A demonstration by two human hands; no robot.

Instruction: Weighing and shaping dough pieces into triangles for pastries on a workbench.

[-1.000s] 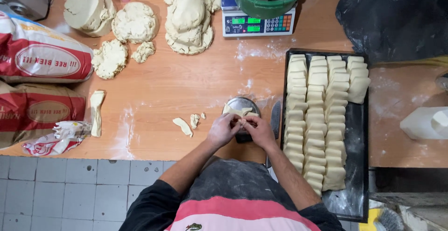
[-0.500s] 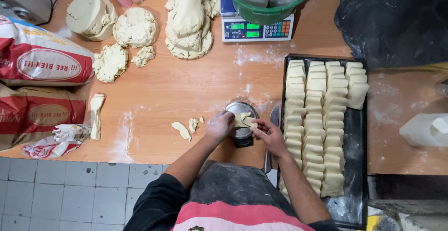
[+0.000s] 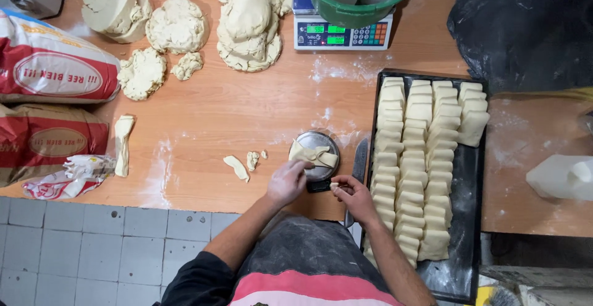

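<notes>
A folded piece of pale dough (image 3: 315,155) lies on the round metal pan of a small scale (image 3: 316,140) near the table's front edge. My left hand (image 3: 287,182) rests just below it, fingertips touching the dough's lower left edge. My right hand (image 3: 353,196) is beside the scale's base, pinching a tiny bit of dough (image 3: 334,186) between thumb and fingers. A knife (image 3: 358,173) lies on the wood between the scale and a black tray (image 3: 469,219) filled with rows of cut dough blocks (image 3: 426,157).
Small dough scraps (image 3: 244,162) lie left of the scale. Large dough mounds (image 3: 247,21) and lumps (image 3: 176,25) sit at the back, with a digital scale (image 3: 343,35) carrying a green bucket (image 3: 355,10). Flour sacks (image 3: 52,65) lie left, a white jug (image 3: 562,176) right.
Both hands have drawn back from the dough toward the table's front edge. The right hand has come away with a small pinch of dough; the piece now lies on the scale pan.
</notes>
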